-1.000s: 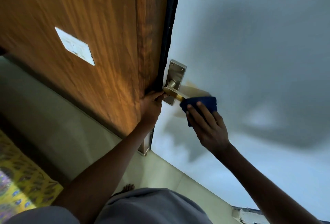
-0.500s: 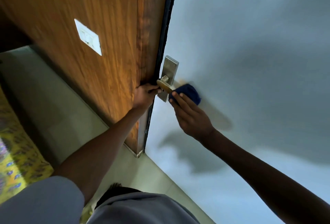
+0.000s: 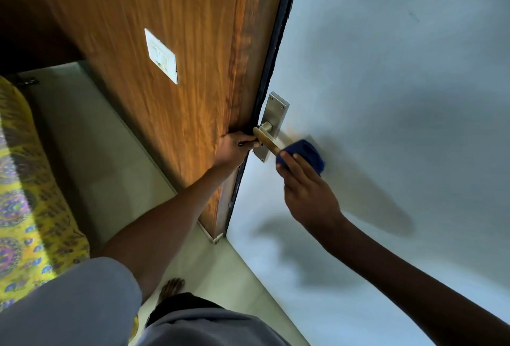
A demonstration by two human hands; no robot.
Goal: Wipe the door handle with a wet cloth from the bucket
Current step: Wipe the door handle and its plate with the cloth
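The wooden door [image 3: 171,75] is standing ajar, its dark edge facing the camera, and everything here is placing itself around the door handle [image 3: 266,141] on that edge. Just behind the handle, its steel backplate [image 3: 274,119] is lying flat against the pale door face [image 3: 386,69]. The left hand [image 3: 233,149] is clamping the door's edge right beside the lever, bracing it. The right hand [image 3: 309,191] is closing its fingers [image 3: 296,165] around the blue cloth [image 3: 306,152], which is wrapping the lever's outer tip. So the wiping itself looks to be in hand (no bucket in view). Next, by the look of it, the cloth is needing to slide inward along the bare brass toward the backplate, with the left hand bracing.
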